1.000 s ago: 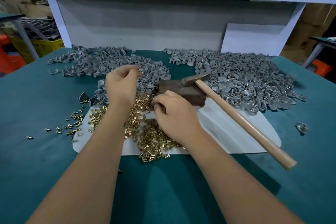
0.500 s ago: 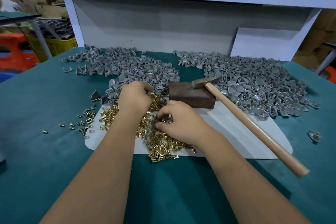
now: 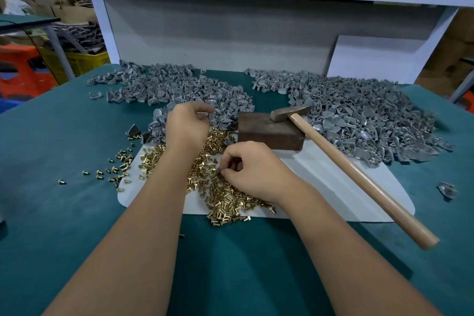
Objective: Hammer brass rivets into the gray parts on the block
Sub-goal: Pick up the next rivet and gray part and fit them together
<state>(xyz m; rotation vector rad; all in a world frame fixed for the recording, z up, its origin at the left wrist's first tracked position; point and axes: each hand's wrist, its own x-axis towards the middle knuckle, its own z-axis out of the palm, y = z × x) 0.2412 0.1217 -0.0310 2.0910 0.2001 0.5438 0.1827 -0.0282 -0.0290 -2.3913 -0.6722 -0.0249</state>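
A: Pinching with your right hand, you have the fingers curled down into the near part of the brass rivets; what that grip has closed on is too small to make out.

B: And my left hand?

A: It is at the far edge of the rivet heap, just beside the left pile of gray parts. The fingers are curled inward with the thumb close to them. I cannot tell whether that grip holds a part or nothing.

B: Where is the block?

A: Just right of your left hand and beyond your right hand, lying on the far edge of the white sheet. Its top is bare except for the hammer, whose metal head rests on the block's far right corner. The wooden handle slants toward the near right, over the sheet and out above the desk.

B: The rest of the parts?

A: The rivets lie mostly on the sheet's left half, with loose ones scattered left onto the green desk. A larger right pile of gray parts spreads beyond the hammer, and one stray gray piece lies alone at the far right.
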